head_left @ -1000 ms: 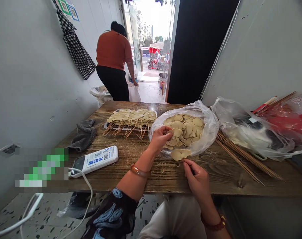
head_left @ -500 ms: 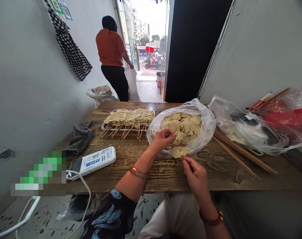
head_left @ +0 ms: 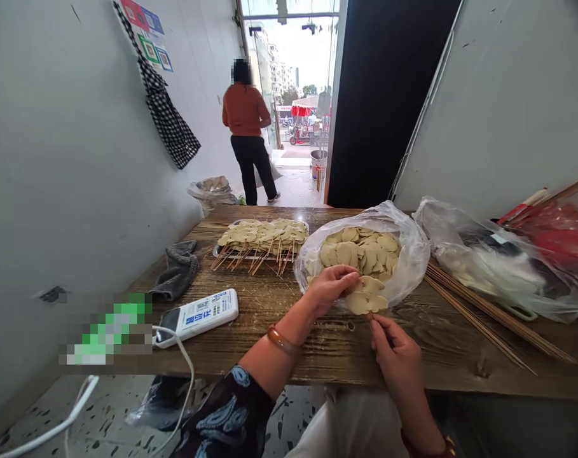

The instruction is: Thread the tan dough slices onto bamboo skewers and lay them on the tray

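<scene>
My right hand [head_left: 397, 353] pinches a thin wooden skewer just below a pale, flat, round-edged slice [head_left: 365, 303] threaded on it. My left hand [head_left: 331, 287] is closed at the fingertips on another pale slice [head_left: 373, 284], which lies right against the threaded one; whether the skewer passes through it I cannot tell. Behind both hands a clear plastic bag [head_left: 415, 254] stands open, heaped with loose slices [head_left: 360, 245]. To the left, a metal tray [head_left: 217, 252] bears filled skewers [head_left: 264, 235], their bare sticks pointing toward me.
Bare skewers [head_left: 489, 305] lie on the wooden table [head_left: 289, 346] at right, beside more plastic bags [head_left: 489, 254]. A grey cloth [head_left: 177, 270] and a white power bank [head_left: 203, 318] with a cable are at left. A person in orange [head_left: 245, 114] stands by the doorway.
My left hand's slice has come down against the slice on the skewer. The view has shifted, so everything sits further right and lower. The person has moved toward the doorway.
</scene>
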Motion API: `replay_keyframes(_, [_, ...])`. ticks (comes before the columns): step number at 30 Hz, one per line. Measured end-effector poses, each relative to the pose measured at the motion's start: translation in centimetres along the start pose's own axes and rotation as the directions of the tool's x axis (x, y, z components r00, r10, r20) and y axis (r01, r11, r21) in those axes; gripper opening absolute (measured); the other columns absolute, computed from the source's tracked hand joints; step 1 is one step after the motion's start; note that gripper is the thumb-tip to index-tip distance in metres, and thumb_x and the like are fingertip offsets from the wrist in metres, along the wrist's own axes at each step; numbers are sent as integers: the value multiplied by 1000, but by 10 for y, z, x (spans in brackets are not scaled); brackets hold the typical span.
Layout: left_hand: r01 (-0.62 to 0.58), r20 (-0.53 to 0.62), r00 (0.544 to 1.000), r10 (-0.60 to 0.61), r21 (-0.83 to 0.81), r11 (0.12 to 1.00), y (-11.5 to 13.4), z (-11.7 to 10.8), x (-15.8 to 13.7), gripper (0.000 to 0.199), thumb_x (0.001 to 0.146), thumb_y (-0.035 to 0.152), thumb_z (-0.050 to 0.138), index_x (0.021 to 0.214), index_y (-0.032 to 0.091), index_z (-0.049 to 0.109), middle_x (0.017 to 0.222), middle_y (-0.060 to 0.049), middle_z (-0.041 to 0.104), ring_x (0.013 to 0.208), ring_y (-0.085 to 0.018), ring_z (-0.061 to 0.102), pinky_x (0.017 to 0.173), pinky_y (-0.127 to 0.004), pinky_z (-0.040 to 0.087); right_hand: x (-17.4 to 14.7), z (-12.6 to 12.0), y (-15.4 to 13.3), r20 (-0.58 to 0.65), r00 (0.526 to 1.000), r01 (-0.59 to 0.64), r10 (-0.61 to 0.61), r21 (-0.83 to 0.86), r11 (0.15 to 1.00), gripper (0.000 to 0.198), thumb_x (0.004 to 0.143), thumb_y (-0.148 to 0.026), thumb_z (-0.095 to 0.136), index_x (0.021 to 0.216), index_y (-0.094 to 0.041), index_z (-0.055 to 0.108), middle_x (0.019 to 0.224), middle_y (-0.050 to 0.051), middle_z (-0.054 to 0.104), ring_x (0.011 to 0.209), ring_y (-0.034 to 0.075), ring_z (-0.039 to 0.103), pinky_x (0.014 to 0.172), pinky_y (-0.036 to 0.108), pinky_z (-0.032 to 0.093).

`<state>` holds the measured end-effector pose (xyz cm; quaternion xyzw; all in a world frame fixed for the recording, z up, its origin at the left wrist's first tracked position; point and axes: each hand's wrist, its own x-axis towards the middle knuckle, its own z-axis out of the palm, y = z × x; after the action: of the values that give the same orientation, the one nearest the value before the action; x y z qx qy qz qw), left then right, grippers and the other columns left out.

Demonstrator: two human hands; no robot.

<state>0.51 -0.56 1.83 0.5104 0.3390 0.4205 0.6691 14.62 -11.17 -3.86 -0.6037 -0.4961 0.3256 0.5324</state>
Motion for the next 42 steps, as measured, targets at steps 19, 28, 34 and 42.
replay_keyframes(19, [65, -44, 997, -65, -10, 998, 1, -5, -2, 48, 57, 53, 78, 79, 12, 68, 60, 2, 55, 49, -6, 44, 45, -21, 32, -2, -1, -3, -77, 995, 53, -60, -85, 995, 45, 81, -53, 58, 95, -13, 75, 59, 3, 64, 49, 15, 56, 44, 23, 43])
replay_keyframes(28, [244, 155, 967, -204, -322, 915, -8, 5, -5, 53, 51, 52, 84, 76, 8, 67, 59, -2, 58, 47, -9, 53, 44, -22, 42, -2, 1, 1, -108, 994, 2, -16, -127, 992, 50, 80, -56, 58, 97, -13, 76, 56, 2, 64, 46, 15, 56, 45, 23, 44])
replay_keyframes(34, [237, 160, 967, -199, -277, 931, -8, 9, -8, 54, 47, 45, 87, 82, 8, 68, 65, -2, 61, 52, -9, 55, 49, -21, 43, -3, 0, -2, -143, 990, -10, -7, -120, 993, 54, 77, -59, 59, 97, -12, 76, 56, 3, 66, 47, 15, 56, 45, 23, 42])
replay_keyframes(42, [126, 31, 992, -123, -159, 979, -12, 13, -9, 54, 47, 45, 86, 83, 8, 70, 64, -1, 63, 55, -8, 53, 55, -22, 42, -3, -2, -3, -116, 993, -56, 38, -153, 987, 54, 75, -60, 60, 98, -14, 76, 61, 4, 68, 48, 15, 55, 46, 24, 43])
